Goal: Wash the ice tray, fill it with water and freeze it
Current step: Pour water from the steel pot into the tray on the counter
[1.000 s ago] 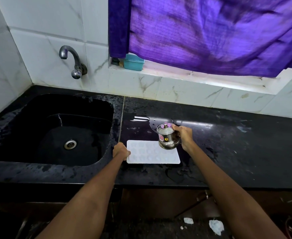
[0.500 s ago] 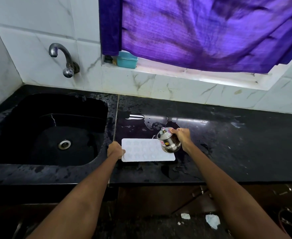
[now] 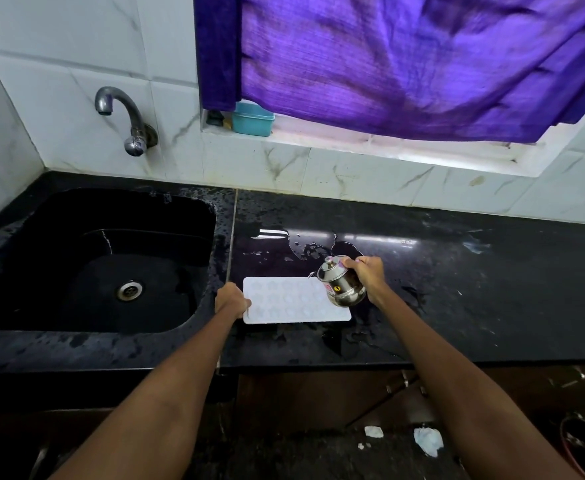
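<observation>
Ice tray (image 3: 291,301) flat on tabletop (image 3: 457,292) near front edge, just right of sink (image 3: 111,258); my left hand (image 3: 231,301) grips its left end; right hand (image 3: 365,277) clasps tilted steel pot (image 3: 341,284) over right end; I'd pour slowly, tray level, don't overfill.

left hand (image 3: 231,301): bare, no ring, glove or watch in sight | right hand (image 3: 367,277): bare, no ring or band in sight | forearms: both bare from wrist to the frame's lower edge, no sleeve visible | rest of the person: out of view
</observation>
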